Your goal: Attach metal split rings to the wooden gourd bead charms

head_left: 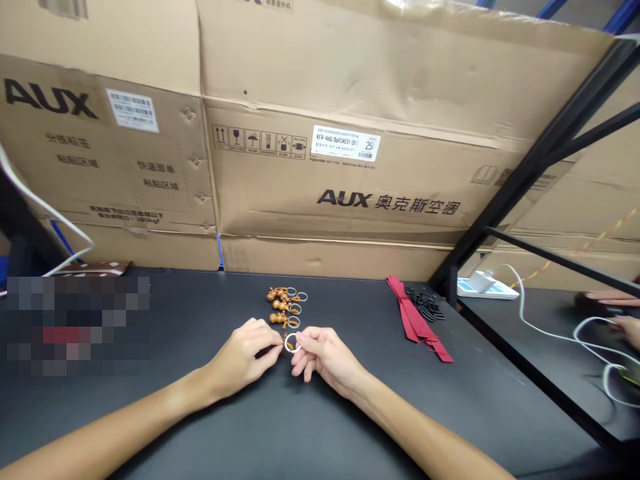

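My left hand [245, 357] and my right hand [325, 357] meet over the black table [360, 407], their fingertips pinching a silver metal key ring [293, 343] from either side. A bit of orange cord [287, 337] shows at the ring's left edge, and the fingers hide whatever else is attached. Just beyond my hands, a small cluster of wooden gourd charms [280, 305] lies on the tabletop. They have orange cords and silver key rings [295, 309], and their rings point right.
Red fabric straps [415, 317] and a heap of small black clips [425, 303] lie to the right. Cardboard AUX boxes [330, 167] stand along the back edge. A pixelated patch covers the left side. A black metal rack [540, 160] stands right, with a co-worker's hand [626, 330] beyond it.
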A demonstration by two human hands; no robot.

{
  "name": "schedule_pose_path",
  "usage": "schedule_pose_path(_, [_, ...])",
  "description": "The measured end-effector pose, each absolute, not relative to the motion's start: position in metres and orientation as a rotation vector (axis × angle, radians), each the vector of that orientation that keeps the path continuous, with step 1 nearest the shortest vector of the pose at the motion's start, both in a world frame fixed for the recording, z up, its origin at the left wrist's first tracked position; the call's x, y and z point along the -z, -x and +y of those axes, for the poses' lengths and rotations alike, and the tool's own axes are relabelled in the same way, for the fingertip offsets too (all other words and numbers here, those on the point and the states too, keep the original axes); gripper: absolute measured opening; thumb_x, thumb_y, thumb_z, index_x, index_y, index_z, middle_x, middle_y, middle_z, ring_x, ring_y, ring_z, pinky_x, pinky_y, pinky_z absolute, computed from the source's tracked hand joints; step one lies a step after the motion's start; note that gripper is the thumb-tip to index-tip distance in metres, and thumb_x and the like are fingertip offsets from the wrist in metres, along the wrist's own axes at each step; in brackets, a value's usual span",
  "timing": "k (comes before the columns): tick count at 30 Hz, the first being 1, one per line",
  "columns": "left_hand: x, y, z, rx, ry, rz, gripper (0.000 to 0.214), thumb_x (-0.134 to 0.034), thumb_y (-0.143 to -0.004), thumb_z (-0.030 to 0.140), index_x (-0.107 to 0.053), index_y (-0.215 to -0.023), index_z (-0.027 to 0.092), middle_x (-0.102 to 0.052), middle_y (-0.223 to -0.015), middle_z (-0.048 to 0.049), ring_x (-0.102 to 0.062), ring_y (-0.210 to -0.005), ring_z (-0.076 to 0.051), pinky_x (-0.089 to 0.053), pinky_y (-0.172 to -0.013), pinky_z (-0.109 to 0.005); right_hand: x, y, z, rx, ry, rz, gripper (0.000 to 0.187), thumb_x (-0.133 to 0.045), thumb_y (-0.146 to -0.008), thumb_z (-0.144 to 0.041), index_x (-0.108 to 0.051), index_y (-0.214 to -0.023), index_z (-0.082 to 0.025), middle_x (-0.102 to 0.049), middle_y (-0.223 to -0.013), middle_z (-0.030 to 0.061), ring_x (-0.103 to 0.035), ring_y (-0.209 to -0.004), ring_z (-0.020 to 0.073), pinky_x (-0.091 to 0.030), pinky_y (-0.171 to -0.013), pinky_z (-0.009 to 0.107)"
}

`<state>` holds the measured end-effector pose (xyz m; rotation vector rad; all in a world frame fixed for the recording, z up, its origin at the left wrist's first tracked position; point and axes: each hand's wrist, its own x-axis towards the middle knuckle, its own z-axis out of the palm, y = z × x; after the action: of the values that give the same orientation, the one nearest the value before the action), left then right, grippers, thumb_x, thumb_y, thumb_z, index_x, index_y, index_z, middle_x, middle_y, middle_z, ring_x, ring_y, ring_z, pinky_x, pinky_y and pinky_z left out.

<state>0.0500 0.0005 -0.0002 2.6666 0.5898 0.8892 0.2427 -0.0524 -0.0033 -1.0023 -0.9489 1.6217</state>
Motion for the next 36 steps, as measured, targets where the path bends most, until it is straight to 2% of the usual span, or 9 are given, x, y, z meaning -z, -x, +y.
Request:
schedule_pose_path(5, [-0.001, -0.05, -0.001, -0.881, -2.634, 0.615, 0.018, -0.046, -0.093, 0.021, -0.063, -0.088, 0.02, -0.069, -0.083, -0.0026, -0.058, -0.075, -0.015, -0.04, -0.075, -0.03, 0.0, -0.246, -0.053, -1.673, 1.022, -1.177, 0.044, -0.071, -0.071, -0.053, -0.052, -0.066, -0.013, -0.063, -0.052, 0.0008, -0.057, -0.036, 0.0102, -0.037, -0.028, 0.014])
schedule_pose_path(12, [-0.005, -0.05, -0.004, -0.809, -2.652, 0.519, 0.018, -0.044, -0.093, 0.019, -0.061, -0.087, 0.02, -0.067, -0.084, -0.0031, -0.057, -0.076, -0.016, -0.04, -0.075, -0.03, -0.001, -0.251, -0.052, -1.584, 1.149, -1.526, 0.044, -0.059, -0.079, -0.058, -0.048, -0.066, -0.017, -0.055, -0.046, -0.0057, -0.045, -0.03, 0.0047, -0.03, -0.027, 0.013])
schedule_pose_path(16, [-0.005, -0.05, -0.004, -0.793, -2.648, 0.504, 0.017, -0.046, -0.092, 0.02, -0.062, -0.087, 0.019, -0.068, -0.083, -0.0033, -0.057, -0.075, -0.016, -0.04, -0.075, -0.03, 0.0, -0.25, -0.052, -1.526, 1.216, -1.616, 0.041, -0.061, -0.078, -0.055, -0.05, -0.067, -0.017, -0.054, -0.048, -0.006, -0.045, -0.032, 0.0052, -0.029, -0.031, 0.015])
schedule_pose_path(18, [-0.004, -0.05, -0.004, -0.815, -2.61, 0.526, 0.017, -0.047, -0.091, 0.02, -0.062, -0.086, 0.019, -0.067, -0.082, -0.003, -0.057, -0.073, -0.015, -0.041, -0.075, -0.029, 0.002, -0.249, -0.052, -1.42, 1.248, -1.598, 0.039, -0.063, -0.077, -0.053, -0.052, -0.069, -0.017, -0.053, -0.05, -0.0059, -0.044, -0.033, 0.0056, -0.03, -0.033, 0.016])
schedule_pose_path(22, [-0.004, -0.049, -0.003, -0.837, -2.508, 0.659, 0.015, -0.049, -0.089, 0.022, -0.061, -0.08, 0.02, -0.066, -0.076, -0.0004, -0.057, -0.07, -0.014, -0.042, -0.072, -0.027, 0.003, -0.246, -0.052, -0.936, 1.295, -1.582, 0.03, -0.068, -0.076, -0.045, -0.055, -0.079, -0.018, -0.047, -0.053, -0.0072, -0.04, -0.042, 0.0066, -0.033, -0.042, 0.019])
schedule_pose_path(24, [-0.004, -0.049, -0.002, -0.837, -2.472, 0.709, 0.015, -0.05, -0.089, 0.023, -0.061, -0.079, 0.019, -0.065, -0.073, 0.0004, -0.056, -0.069, -0.014, -0.042, -0.069, -0.026, 0.003, -0.246, -0.053, -0.756, 1.283, -1.655, 0.025, -0.066, -0.079, -0.042, -0.057, -0.076, -0.018, -0.045, -0.055, -0.0057, -0.038, -0.048, 0.0076, -0.033, -0.047, 0.02])
schedule_pose_path(29, [-0.005, -0.05, 0.0, -0.852, -2.418, 0.733, 0.017, -0.05, -0.088, 0.025, -0.062, -0.077, 0.018, -0.062, -0.07, 0.0003, -0.054, -0.065, -0.013, -0.041, -0.063, -0.024, 0.004, -0.241, -0.058, -0.6, 1.226, -1.9, 0.019, -0.064, -0.081, -0.035, -0.065, -0.071, -0.019, -0.052, -0.071, 0.0001, -0.043, -0.056, 0.0097, -0.036, -0.053, 0.023])
schedule_pose_path(36, [-0.008, -0.05, -0.001, -0.761, -2.392, 0.647, 0.017, -0.05, -0.088, 0.024, -0.061, -0.076, 0.017, -0.06, -0.067, 0.0012, -0.053, -0.06, -0.011, -0.042, -0.061, -0.022, 0.008, -0.239, -0.057, -0.474, 1.252, -1.963, 0.013, -0.061, -0.083, -0.027, -0.067, -0.074, -0.019, -0.051, -0.072, 0.0005, -0.046, -0.06, 0.0111, -0.037, -0.056, 0.023])
